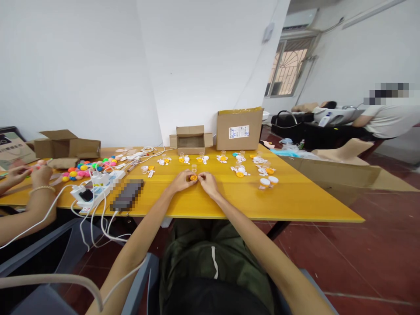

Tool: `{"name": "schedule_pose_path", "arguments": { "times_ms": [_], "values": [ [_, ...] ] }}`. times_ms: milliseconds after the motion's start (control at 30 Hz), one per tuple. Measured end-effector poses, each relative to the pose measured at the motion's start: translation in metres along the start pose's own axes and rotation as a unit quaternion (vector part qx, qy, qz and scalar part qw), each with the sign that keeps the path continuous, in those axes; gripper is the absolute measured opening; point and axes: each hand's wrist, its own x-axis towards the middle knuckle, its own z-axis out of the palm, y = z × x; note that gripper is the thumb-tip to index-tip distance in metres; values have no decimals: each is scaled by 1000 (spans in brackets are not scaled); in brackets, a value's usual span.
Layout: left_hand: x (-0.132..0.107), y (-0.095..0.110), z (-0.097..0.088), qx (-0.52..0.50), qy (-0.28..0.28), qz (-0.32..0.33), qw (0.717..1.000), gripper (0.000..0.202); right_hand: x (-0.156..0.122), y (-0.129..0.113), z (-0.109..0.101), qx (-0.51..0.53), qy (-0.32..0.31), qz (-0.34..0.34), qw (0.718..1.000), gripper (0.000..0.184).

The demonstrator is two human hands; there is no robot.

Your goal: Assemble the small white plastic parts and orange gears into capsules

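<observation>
My left hand (182, 181) is closed on a small round orange cap (193, 178), held a little above the table with its hollow side up. Close by on the right, my right hand (208, 183) has its fingertips pinched together near the cap; what they hold, if anything, is too small to make out. A clear plastic cup (194, 168) stands just beyond my hands. Small piles of white pieces with orange caps and clear cups (240, 170) lie in an arc around them. To the right, two closed clear containers with white lids (273, 179) stand side by side.
An open small carton (190, 142) and a larger closed box (239, 131) stand at the back. On the left are a phone (127, 194), a power strip (101, 186) with loose cables, colourful balls (77, 173) and a co-worker's hands (41, 175). Another person sits far right.
</observation>
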Motion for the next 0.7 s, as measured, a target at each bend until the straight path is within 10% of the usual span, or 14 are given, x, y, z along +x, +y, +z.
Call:
{"name": "schedule_pose_path", "arguments": {
  "times_ms": [700],
  "values": [
    [3, -3, 9, -58, 18, -33, 998, 37, -11, -27, -21, -254, -144, -145, 945, 34]
  ]
}}
